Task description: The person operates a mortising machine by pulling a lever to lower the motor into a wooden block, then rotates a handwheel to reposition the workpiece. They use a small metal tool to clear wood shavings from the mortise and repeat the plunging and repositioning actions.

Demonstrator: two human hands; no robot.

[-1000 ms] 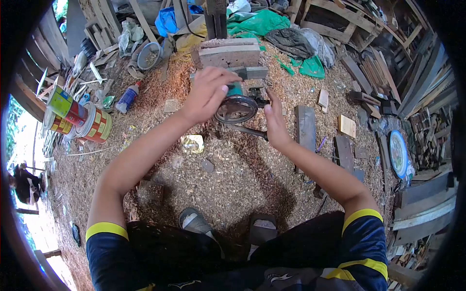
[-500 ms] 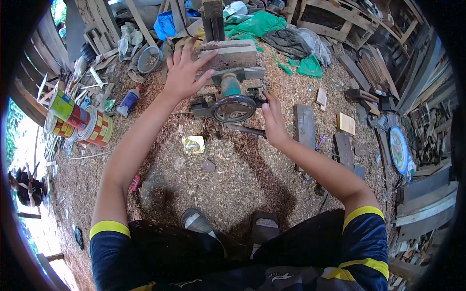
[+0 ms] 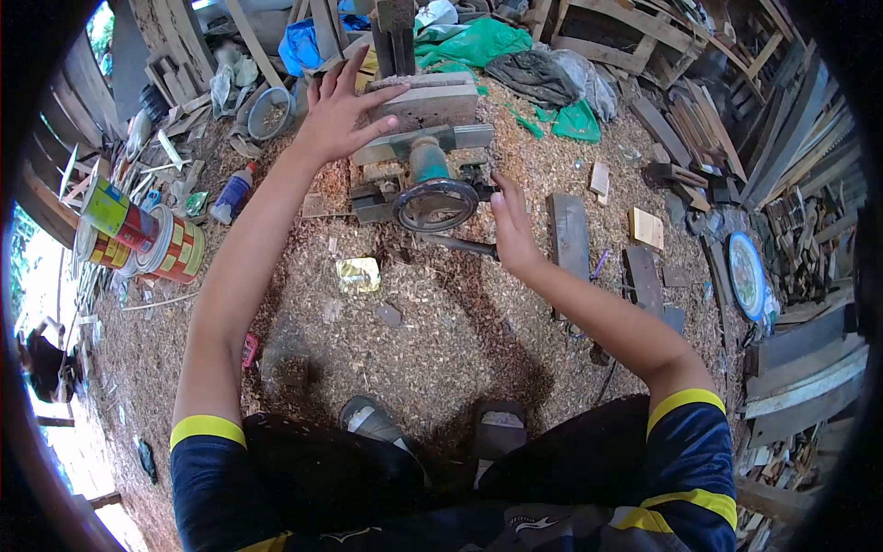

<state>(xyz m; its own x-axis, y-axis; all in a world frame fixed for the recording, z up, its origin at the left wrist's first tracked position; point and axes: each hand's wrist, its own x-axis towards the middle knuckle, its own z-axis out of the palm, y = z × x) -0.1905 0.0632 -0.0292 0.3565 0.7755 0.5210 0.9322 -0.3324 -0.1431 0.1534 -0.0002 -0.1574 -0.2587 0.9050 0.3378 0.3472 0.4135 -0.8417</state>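
Note:
A vise with a turquoise screw housing (image 3: 429, 164) and a round dark handwheel (image 3: 434, 187) stands in front of me. Behind its front jaw is a thick wooden block (image 3: 423, 112). My left hand (image 3: 338, 120) is spread at the block's left end, index finger and thumb reaching over it, nothing in the grasp. On the other side, my right hand (image 3: 513, 230) is held upright just right of the handwheel, fingers extended. Its palm edge is close to the black end of a metal bar (image 3: 460, 244) that runs below the wheel.
Wood shavings cover the floor. Stacked paint cans (image 3: 175, 244) and a blue bottle (image 3: 234, 193) are on the left. A dark plank (image 3: 568, 237) and a pale wood piece (image 3: 646, 228) lie at right. Green sheeting (image 3: 487, 44) is piled behind the vise, and lumber leans along the right side.
The view has shifted slightly, so the vise sits a little further left. My left hand has risen a little towards the block; my right hand stays beside the wheel.

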